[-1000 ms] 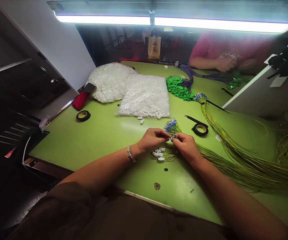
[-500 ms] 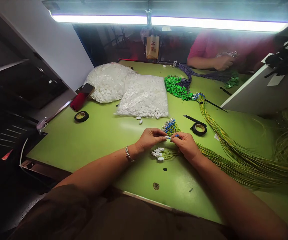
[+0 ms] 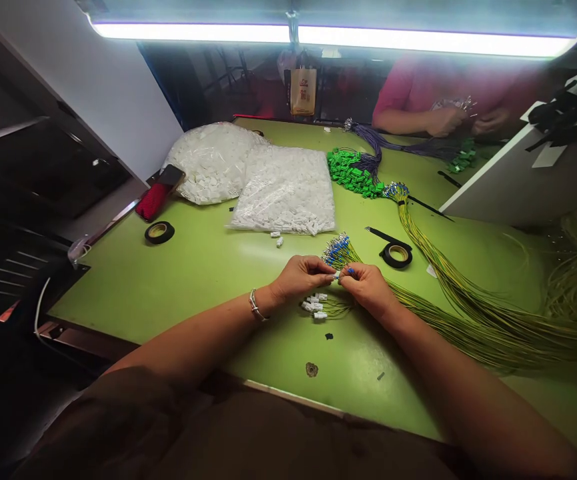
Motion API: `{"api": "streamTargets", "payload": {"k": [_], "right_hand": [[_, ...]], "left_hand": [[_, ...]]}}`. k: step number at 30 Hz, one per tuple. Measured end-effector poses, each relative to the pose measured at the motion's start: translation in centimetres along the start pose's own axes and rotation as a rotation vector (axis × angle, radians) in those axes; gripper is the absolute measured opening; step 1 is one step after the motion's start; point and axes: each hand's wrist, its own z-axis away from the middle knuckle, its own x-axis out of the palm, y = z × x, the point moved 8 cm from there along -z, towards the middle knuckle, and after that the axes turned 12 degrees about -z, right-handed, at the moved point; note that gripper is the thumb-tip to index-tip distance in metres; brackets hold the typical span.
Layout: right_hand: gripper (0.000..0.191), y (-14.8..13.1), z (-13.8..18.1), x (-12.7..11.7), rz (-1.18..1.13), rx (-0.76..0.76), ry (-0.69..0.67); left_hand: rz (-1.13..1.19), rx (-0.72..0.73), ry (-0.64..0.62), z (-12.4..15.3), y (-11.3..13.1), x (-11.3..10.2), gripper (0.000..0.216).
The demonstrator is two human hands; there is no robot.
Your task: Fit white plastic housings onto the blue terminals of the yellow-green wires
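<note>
My left hand [image 3: 299, 277] pinches a small white connector housing [image 3: 336, 275] between thumb and fingertips. Facing it, my right hand [image 3: 368, 287] is closed on a thin wire with a blue terminal [image 3: 351, 271], and its tip meets the housing. How deep the wire sits in the housing is hidden by my fingers. Just behind my hands lies a bundle of yellow-green wires [image 3: 337, 251] with blue and silver ends. Below them rests a small cluster of white connectors [image 3: 315, 305] fitted on wires.
Two clear bags of white housings [image 3: 283, 190] lie behind, with two loose housings [image 3: 279, 241] in front. Black tape rolls [image 3: 159, 232] sit left and right. Green connectors [image 3: 353, 175] and another yellow-green bundle [image 3: 418, 240] lie at right. Across the table, a person's hands [image 3: 445, 121] hold terminals.
My two hands stay pinched together at the housing, with barely any shift in the fingers. The whole view has drifted slightly. Across the table, the other person's second hand now shows.
</note>
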Motion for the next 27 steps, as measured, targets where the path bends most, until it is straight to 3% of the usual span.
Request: {"api": "streamTargets", "payload": {"k": [8, 15, 22, 27], "right_hand": [[0.013, 0.0, -0.1, 0.1, 0.025, -0.02, -0.051], [0.012, 0.0, 0.0, -0.1, 0.081, -0.131, 0.016], [0.014, -0.2, 0.2, -0.2, 0.149, -0.179, 0.075], [0.015, -0.2, -0.1, 0.0, 0.155, -0.162, 0.023]], "left_hand": [[0.055, -0.022, -0.121, 0.1, 0.2, 0.5, 0.025], [0.064, -0.056, 0.017, 0.1, -0.7, 0.3, 0.026], [-0.222, 0.134, 0.154, 0.2, 0.6, 0.1, 0.012], [-0.197, 0.087, 0.031, -0.1, 0.3, 0.1, 0.016]]}}
